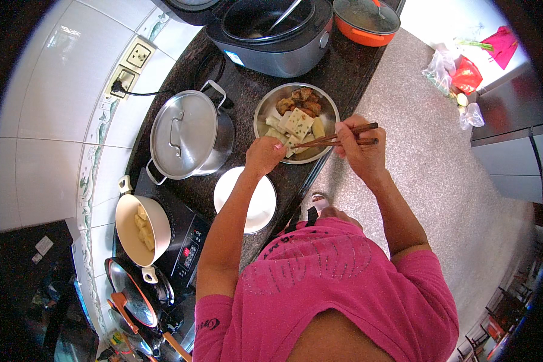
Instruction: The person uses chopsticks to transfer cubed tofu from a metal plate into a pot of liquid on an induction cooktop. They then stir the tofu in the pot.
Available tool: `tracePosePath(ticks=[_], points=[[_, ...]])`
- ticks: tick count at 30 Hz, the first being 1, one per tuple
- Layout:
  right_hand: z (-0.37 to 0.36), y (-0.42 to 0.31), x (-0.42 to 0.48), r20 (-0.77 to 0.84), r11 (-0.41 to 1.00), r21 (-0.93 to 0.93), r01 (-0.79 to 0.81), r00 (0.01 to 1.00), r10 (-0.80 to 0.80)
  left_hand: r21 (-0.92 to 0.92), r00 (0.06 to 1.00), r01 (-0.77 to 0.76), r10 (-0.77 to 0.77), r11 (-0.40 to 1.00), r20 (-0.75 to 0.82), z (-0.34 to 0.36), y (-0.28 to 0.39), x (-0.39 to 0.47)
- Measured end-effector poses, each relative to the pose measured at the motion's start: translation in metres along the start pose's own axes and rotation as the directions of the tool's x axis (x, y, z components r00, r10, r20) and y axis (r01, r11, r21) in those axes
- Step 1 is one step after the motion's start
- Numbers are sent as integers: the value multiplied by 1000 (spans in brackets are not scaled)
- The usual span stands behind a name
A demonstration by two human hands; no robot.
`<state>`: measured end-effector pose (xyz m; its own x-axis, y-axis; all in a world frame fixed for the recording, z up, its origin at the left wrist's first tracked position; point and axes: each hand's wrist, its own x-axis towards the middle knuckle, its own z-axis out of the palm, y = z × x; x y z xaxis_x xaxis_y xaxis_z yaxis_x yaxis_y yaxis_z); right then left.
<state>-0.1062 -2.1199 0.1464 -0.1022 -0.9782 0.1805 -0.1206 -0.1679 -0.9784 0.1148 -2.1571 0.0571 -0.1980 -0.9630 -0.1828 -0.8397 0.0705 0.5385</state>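
Note:
My right hand [361, 147] grips a pair of brown chopsticks [364, 135], whose tips reach into a round stainless steel dish [259, 118] at its lower part. In the dish lie pale food pieces, some square with green flecks [299, 123], and browned chunks of food [302, 100] at the far side. My left hand [266, 156] is at the dish's near left rim, fingers bent in; whether it grips the rim or a food piece is hidden. Below that hand, partly under my left forearm, is a white plate [263, 203].
A lidded steel pot [185, 135] stands left of the dish. Beyond is an open rice cooker [276, 56] beside an orange lidded pan [366, 36]. A cream pot [156, 226] with pale pieces sits on an induction cooktop [188, 249]. Bags [466, 74] lie far right.

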Motion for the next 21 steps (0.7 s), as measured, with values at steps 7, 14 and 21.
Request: tracePosePath(ticks=[7,14,21], points=[[-1,0,0,-21,998,52,-25,999,26,-40,998,34,-32,999,54,-2,-2,0],[-6,2,-1,-17,998,58,-26,999,27,-65,998,33,-29,997,64,-4,1,-3],[-10,0,-4,-54,994,95,-53,997,58,-59,993,-121,119,991,-23,1,-5,-2]])
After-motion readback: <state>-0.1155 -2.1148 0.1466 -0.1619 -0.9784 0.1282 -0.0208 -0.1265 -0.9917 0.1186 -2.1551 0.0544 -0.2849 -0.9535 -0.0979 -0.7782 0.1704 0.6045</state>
